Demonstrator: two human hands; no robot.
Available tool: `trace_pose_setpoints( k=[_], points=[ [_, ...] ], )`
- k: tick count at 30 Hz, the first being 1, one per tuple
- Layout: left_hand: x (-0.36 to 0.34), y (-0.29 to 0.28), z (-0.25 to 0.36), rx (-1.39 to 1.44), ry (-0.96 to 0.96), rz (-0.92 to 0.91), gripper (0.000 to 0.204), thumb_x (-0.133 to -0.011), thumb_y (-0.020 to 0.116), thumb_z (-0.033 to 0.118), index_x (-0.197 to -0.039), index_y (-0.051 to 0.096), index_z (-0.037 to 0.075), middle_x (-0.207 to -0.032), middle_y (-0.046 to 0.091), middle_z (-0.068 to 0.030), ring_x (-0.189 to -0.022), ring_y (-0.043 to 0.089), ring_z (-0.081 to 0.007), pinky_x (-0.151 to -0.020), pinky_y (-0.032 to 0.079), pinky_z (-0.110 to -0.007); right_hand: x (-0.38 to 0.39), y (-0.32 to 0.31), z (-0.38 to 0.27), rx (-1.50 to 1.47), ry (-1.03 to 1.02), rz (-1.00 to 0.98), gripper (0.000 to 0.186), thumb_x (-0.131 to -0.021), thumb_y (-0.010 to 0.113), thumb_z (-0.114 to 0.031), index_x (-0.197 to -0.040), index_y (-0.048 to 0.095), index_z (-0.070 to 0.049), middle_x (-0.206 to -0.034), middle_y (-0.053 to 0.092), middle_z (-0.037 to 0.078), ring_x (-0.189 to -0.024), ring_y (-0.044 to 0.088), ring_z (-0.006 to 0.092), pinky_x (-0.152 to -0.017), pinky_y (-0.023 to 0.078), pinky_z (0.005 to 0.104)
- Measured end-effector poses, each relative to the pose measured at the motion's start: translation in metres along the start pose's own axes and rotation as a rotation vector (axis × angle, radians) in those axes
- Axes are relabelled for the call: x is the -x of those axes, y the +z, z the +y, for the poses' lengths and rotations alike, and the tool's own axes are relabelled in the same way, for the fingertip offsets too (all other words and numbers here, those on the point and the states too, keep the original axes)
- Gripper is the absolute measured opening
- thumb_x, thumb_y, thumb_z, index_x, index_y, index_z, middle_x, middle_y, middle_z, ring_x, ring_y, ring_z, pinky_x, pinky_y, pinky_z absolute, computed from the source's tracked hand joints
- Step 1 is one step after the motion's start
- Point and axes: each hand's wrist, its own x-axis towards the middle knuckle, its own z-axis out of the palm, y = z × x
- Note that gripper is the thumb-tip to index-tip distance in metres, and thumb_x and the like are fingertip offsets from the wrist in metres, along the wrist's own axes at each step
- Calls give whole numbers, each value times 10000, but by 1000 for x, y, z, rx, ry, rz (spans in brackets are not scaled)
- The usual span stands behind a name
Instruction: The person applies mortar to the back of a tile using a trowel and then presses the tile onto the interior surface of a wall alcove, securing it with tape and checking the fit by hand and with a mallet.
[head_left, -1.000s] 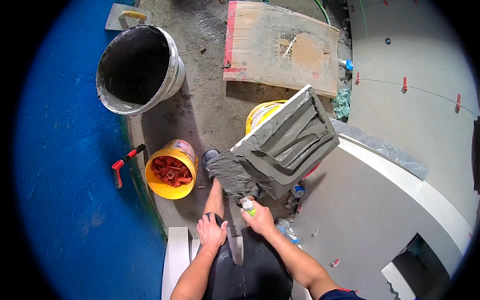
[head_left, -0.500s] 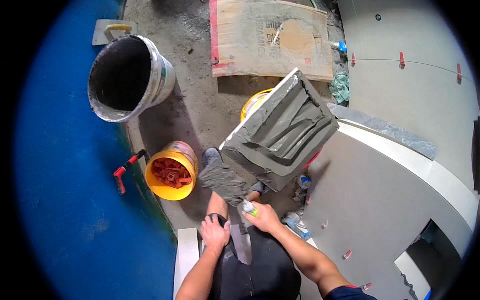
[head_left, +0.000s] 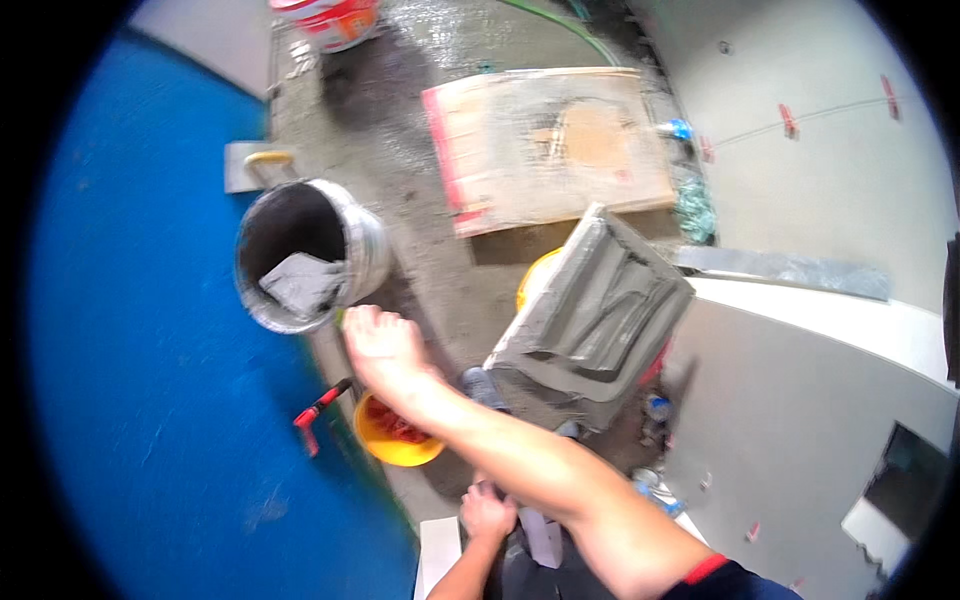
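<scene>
Closest to me in the crouch of the work, the person's left hand (head_left: 488, 512) lay over one knee of the dark shorts (head_left: 515, 575), its fingers a little apart and holding nothing; just ahead and leftward, a yellow bucket (head_left: 405, 455) held red plastic pieces (head_left: 395, 422), with a red-and-black tool (head_left: 320, 412) lying beside it on the blue surface (head_left: 180, 380).

The right arm reached across the body, slanting forward and left; the right hand (head_left: 385, 345) was blurred, yet its fingers were curled together round the handle of a trowel (head_left: 303, 285); the trowel's long axis ran from the fist away and leftward, its grey blade pointing into the mouth of the large pail (head_left: 375, 250); whether the blade touched the wall inside, I couldn't tell.

To the right of the pail, well apart, a slab (head_left: 610, 310) spread with grey ridged paste sat tilted over another yellow bucket (head_left: 538, 282), its longer side running forward and right; beyond lay a cardboard sheet (head_left: 520, 150); behind the pail rested a yellow-handled float (head_left: 240, 168); farthest off stood a red-and-white bucket (head_left: 340, 25).
</scene>
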Motion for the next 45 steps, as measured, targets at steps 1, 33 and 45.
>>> trace_pose_setpoints(
  k=[1,33,45],
  points=[
    [-5,-2,-4,4,-16,-53,576,-848,608,457,-1220,577,18,-1177,546,-232,-1090,529,-393,-943,445,-466,-11,16,-4,194,-7,138,242,-791,579,-161,-1016,611,-78,-881,541,45,-778,570,189,-621,474,319],
    [-191,-123,95,1447,-344,-168,353,-1023,444,415,-871,591,133,-648,524,-3,-655,544,-238,-754,519,-450,375,24,186,-1479,1728,661,791,-943,543,-557,-1402,397,70,-1427,459,214,-1256,497,324,-1049,420,410],
    [-172,-132,92,1581,-303,-127,266,-998,461,316,-939,595,95,-824,576,-70,-851,554,-289,-866,439,-453,383,18,209,-1208,1630,455,596,-941,472,-639,-876,616,-64,-802,597,27,-695,557,131,-651,469,313]
  ],
)
